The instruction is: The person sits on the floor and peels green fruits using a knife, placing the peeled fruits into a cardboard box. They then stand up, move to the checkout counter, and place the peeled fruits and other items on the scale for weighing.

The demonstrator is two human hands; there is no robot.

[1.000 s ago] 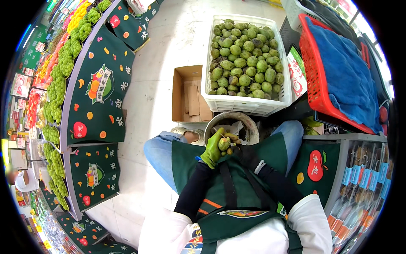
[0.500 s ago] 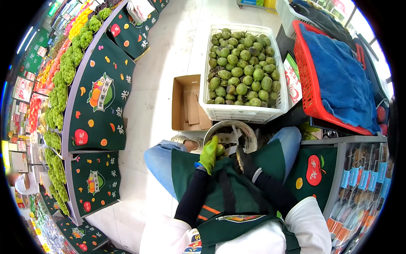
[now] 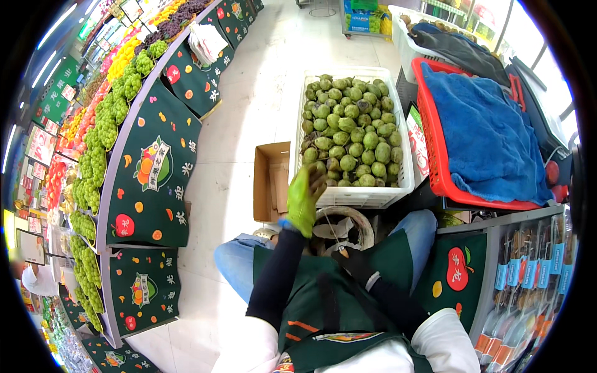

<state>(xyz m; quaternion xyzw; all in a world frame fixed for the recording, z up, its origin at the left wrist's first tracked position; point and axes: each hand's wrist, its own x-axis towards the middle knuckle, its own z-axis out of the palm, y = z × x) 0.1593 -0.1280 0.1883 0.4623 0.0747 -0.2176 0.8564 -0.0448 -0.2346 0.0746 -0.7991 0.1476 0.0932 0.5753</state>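
My left hand (image 3: 306,198), in a yellow-green glove with dark fingertips, reaches over the near left corner of a white plastic crate (image 3: 360,198). Its fingers are apart, close to the green, dark-spotted fruits (image 3: 356,133) heaped inside, which look like walnuts in their husks. Dark-gloved, my right hand (image 3: 356,264) is closed around a knife (image 3: 336,235) low in front of my apron. The thin blade points up over a round pale bucket (image 3: 365,229) between my knees. Pale and dark pieces lie in the bucket, too shaded to make out.
An open cardboard box (image 3: 271,181) stands left of the crate. At the right, a red basket (image 3: 429,146) holds a blue towel (image 3: 482,124). Fruit displays with grapes (image 3: 102,130) line the left side. Packaged goods (image 3: 528,267) hang near my right.
My left hand has moved forward from the bucket, where it held a green fruit, to the crate's edge. The right hand stays low with the knife. The view has tilted up slightly.
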